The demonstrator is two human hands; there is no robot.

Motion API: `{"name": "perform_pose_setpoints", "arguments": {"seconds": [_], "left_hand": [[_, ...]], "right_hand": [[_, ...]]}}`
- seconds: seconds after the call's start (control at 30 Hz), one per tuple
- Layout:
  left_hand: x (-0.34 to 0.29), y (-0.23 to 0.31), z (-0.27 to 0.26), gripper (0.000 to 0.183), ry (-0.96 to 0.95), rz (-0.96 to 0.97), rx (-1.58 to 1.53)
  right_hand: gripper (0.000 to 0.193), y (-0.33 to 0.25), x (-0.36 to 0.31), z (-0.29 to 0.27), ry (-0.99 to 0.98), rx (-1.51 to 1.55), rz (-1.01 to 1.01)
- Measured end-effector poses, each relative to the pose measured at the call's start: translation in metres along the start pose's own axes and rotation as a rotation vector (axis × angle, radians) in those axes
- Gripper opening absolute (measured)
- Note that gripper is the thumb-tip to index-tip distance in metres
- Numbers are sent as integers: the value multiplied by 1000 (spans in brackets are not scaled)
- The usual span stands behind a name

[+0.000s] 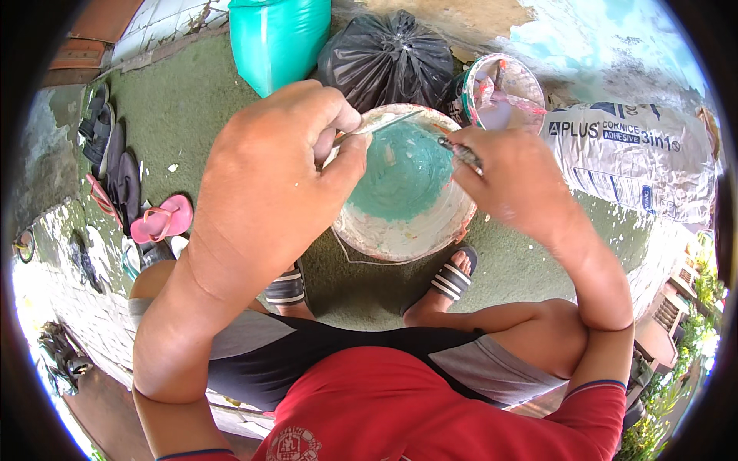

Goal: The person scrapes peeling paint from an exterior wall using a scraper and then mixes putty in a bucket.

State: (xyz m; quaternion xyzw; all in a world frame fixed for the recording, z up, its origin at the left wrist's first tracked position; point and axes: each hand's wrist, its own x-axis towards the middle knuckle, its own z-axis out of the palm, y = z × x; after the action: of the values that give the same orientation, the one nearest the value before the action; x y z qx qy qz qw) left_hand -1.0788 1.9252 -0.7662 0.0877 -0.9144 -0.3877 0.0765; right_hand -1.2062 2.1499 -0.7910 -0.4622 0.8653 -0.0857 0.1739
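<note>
Between my feet stands a round white bucket [403,240], its walls smeared with white and reddish residue and its bottom greenish. My left hand [269,161] is over the bucket's left rim, thumb and fingers pinched on a thin, pale, flat strip [396,121]. The strip reaches across the far part of the bucket; its exact kind is unclear. Over the right rim, my right hand [515,177] is closed around a small tool with a dark, stained handle [466,157]. A metallic end shows near its fingertips, while the rest is hidden by the hand.
Behind the bucket are a tied black plastic bag [388,65] and a green sack [280,42]. A smaller paint-stained bucket [503,92] and a white printed sack [634,161] lie to the right. Pink flip-flops [165,217] and dark sandals [98,134] are at left.
</note>
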Motion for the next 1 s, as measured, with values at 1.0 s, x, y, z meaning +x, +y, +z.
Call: {"name": "perform_pose_setpoints", "arguments": {"seconds": [1.0], "left_hand": [[-1, 4, -5, 11, 4, 42, 2]], "right_hand": [[28, 16, 35, 26, -154, -38, -289]]}}
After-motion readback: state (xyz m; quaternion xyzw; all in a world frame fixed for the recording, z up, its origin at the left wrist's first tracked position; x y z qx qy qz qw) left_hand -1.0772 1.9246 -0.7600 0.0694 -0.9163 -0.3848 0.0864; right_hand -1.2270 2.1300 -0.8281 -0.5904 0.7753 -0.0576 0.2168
